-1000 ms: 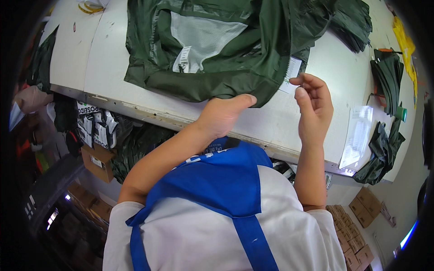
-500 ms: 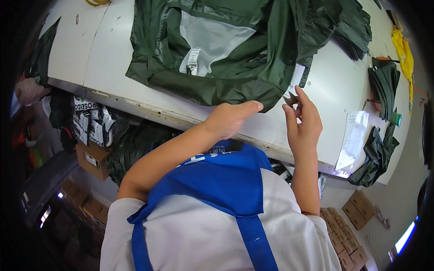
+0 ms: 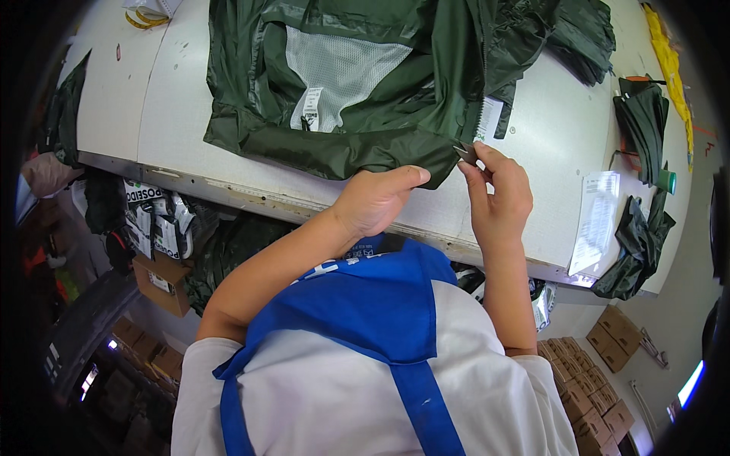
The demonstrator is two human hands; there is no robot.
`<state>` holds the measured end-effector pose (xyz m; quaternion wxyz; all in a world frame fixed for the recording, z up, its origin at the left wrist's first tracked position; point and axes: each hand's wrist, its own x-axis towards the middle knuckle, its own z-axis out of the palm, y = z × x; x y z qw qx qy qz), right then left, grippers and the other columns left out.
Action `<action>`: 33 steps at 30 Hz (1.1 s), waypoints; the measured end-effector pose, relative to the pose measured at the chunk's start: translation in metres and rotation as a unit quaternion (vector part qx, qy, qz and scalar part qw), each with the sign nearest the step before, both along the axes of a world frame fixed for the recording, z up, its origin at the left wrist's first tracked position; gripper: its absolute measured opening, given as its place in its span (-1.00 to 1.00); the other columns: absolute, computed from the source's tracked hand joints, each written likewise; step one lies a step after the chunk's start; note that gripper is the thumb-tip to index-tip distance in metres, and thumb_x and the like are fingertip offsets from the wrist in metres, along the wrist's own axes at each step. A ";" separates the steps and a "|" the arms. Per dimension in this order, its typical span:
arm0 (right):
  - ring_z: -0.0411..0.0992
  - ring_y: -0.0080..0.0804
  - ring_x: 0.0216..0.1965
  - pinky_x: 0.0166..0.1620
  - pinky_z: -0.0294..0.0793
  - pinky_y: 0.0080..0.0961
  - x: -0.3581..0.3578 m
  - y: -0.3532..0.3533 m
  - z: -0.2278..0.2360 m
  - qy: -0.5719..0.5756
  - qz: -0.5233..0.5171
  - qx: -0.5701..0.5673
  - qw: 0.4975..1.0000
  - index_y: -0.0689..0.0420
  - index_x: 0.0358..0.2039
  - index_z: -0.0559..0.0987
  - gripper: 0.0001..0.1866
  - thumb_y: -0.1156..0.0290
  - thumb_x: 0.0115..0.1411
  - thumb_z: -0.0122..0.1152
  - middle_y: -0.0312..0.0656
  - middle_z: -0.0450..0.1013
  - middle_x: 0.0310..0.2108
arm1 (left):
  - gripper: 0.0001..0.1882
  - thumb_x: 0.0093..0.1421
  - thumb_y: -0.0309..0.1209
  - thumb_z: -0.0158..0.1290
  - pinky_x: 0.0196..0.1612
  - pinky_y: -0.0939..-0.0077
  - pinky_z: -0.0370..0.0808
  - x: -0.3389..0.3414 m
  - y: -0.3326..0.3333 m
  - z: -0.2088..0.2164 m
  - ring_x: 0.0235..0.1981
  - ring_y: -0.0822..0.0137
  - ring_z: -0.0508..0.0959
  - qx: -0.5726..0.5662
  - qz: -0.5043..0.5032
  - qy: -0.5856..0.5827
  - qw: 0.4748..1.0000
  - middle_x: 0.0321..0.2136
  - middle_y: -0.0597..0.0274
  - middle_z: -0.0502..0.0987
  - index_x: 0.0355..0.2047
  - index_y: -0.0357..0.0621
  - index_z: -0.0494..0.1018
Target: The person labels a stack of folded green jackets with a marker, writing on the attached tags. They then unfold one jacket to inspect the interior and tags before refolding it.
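Observation:
A dark green rain jacket with a pale mesh lining and a white label lies spread on the table. My left hand grips its hem near the front edge, thumb on top and fingers beneath the cloth. Between the thumb and fingers of my right hand is a small pair of thread snips. Their tips point at the jacket's lower right corner, close to the end of the zip. Whether the blades touch the cloth I cannot tell.
More dark green fabric pieces lie at the far right. A paper sheet and a crumpled green piece rest by the right edge. Beneath the table are packed bags and a carton. Another person's hand shows at far left.
My right hand has brought the snips leftward to the jacket's corner. The left hand keeps its grip on the hem; the whole view has shifted slightly.

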<state>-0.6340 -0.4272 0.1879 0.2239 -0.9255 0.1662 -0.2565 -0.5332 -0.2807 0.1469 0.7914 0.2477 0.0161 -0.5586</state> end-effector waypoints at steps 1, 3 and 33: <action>0.42 -0.42 -0.52 -0.42 0.37 -0.54 0.000 -0.001 0.000 -0.003 0.001 -0.010 1.000 0.19 -0.27 0.52 -0.72 0.52 -0.05 0.36 -0.21 0.53 -0.38 | -0.61 0.16 -0.60 -0.05 0.21 0.39 0.17 0.000 0.001 -0.002 0.08 0.33 0.36 0.001 -0.004 0.001 1.000 0.02 0.16 0.43 0.04 -0.30 0.34; 0.40 -0.46 -0.53 -0.43 0.34 -0.58 -0.001 -0.003 -0.004 -0.009 0.004 0.012 1.000 0.20 -0.26 0.51 -0.73 0.52 -0.01 0.33 -0.20 0.53 -0.36 | -0.61 0.15 -0.60 -0.05 0.21 0.39 0.17 -0.001 0.000 -0.004 0.08 0.33 0.36 0.003 -0.006 0.002 1.000 0.02 0.16 0.43 0.03 -0.30 0.34; 0.23 -0.59 -0.52 -0.45 0.24 -0.64 -0.018 -0.031 -0.044 0.105 -0.246 0.051 0.962 0.21 -0.05 0.34 -0.65 0.20 0.32 -0.08 -0.24 0.35 -0.46 | -0.75 0.04 -0.72 0.00 -0.01 0.46 0.31 0.143 0.165 0.006 -0.15 0.40 0.40 0.064 0.333 -0.185 0.922 -0.12 0.12 0.42 -0.42 -0.13 0.21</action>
